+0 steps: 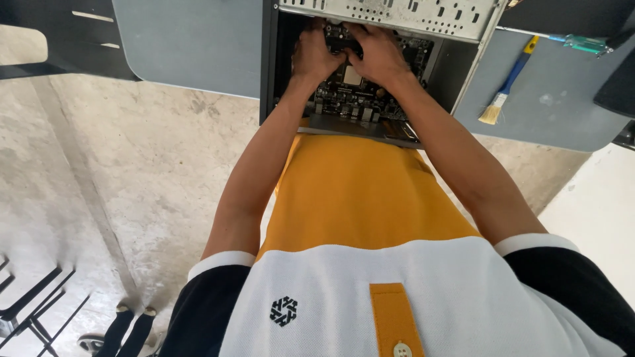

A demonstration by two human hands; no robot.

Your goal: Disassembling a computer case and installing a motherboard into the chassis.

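Note:
An open black computer case (268,79) lies on a grey table (192,46), with its motherboard (354,99) showing inside. Both my hands reach into the case near its far side. My left hand (314,56) rests on the board's upper left, fingers bent down onto a part. My right hand (378,53) sits beside it, fingers curled over the same area. What lies under the fingers is hidden. A silver processor square (352,76) shows just below the hands. A perforated metal panel (397,13) runs along the case's far edge.
A brush with a blue and yellow handle (506,86) lies on the table right of the case, a green-handled tool (585,43) beyond it. Concrete floor (132,185) lies below the table edge. Black chair legs (33,304) stand at lower left.

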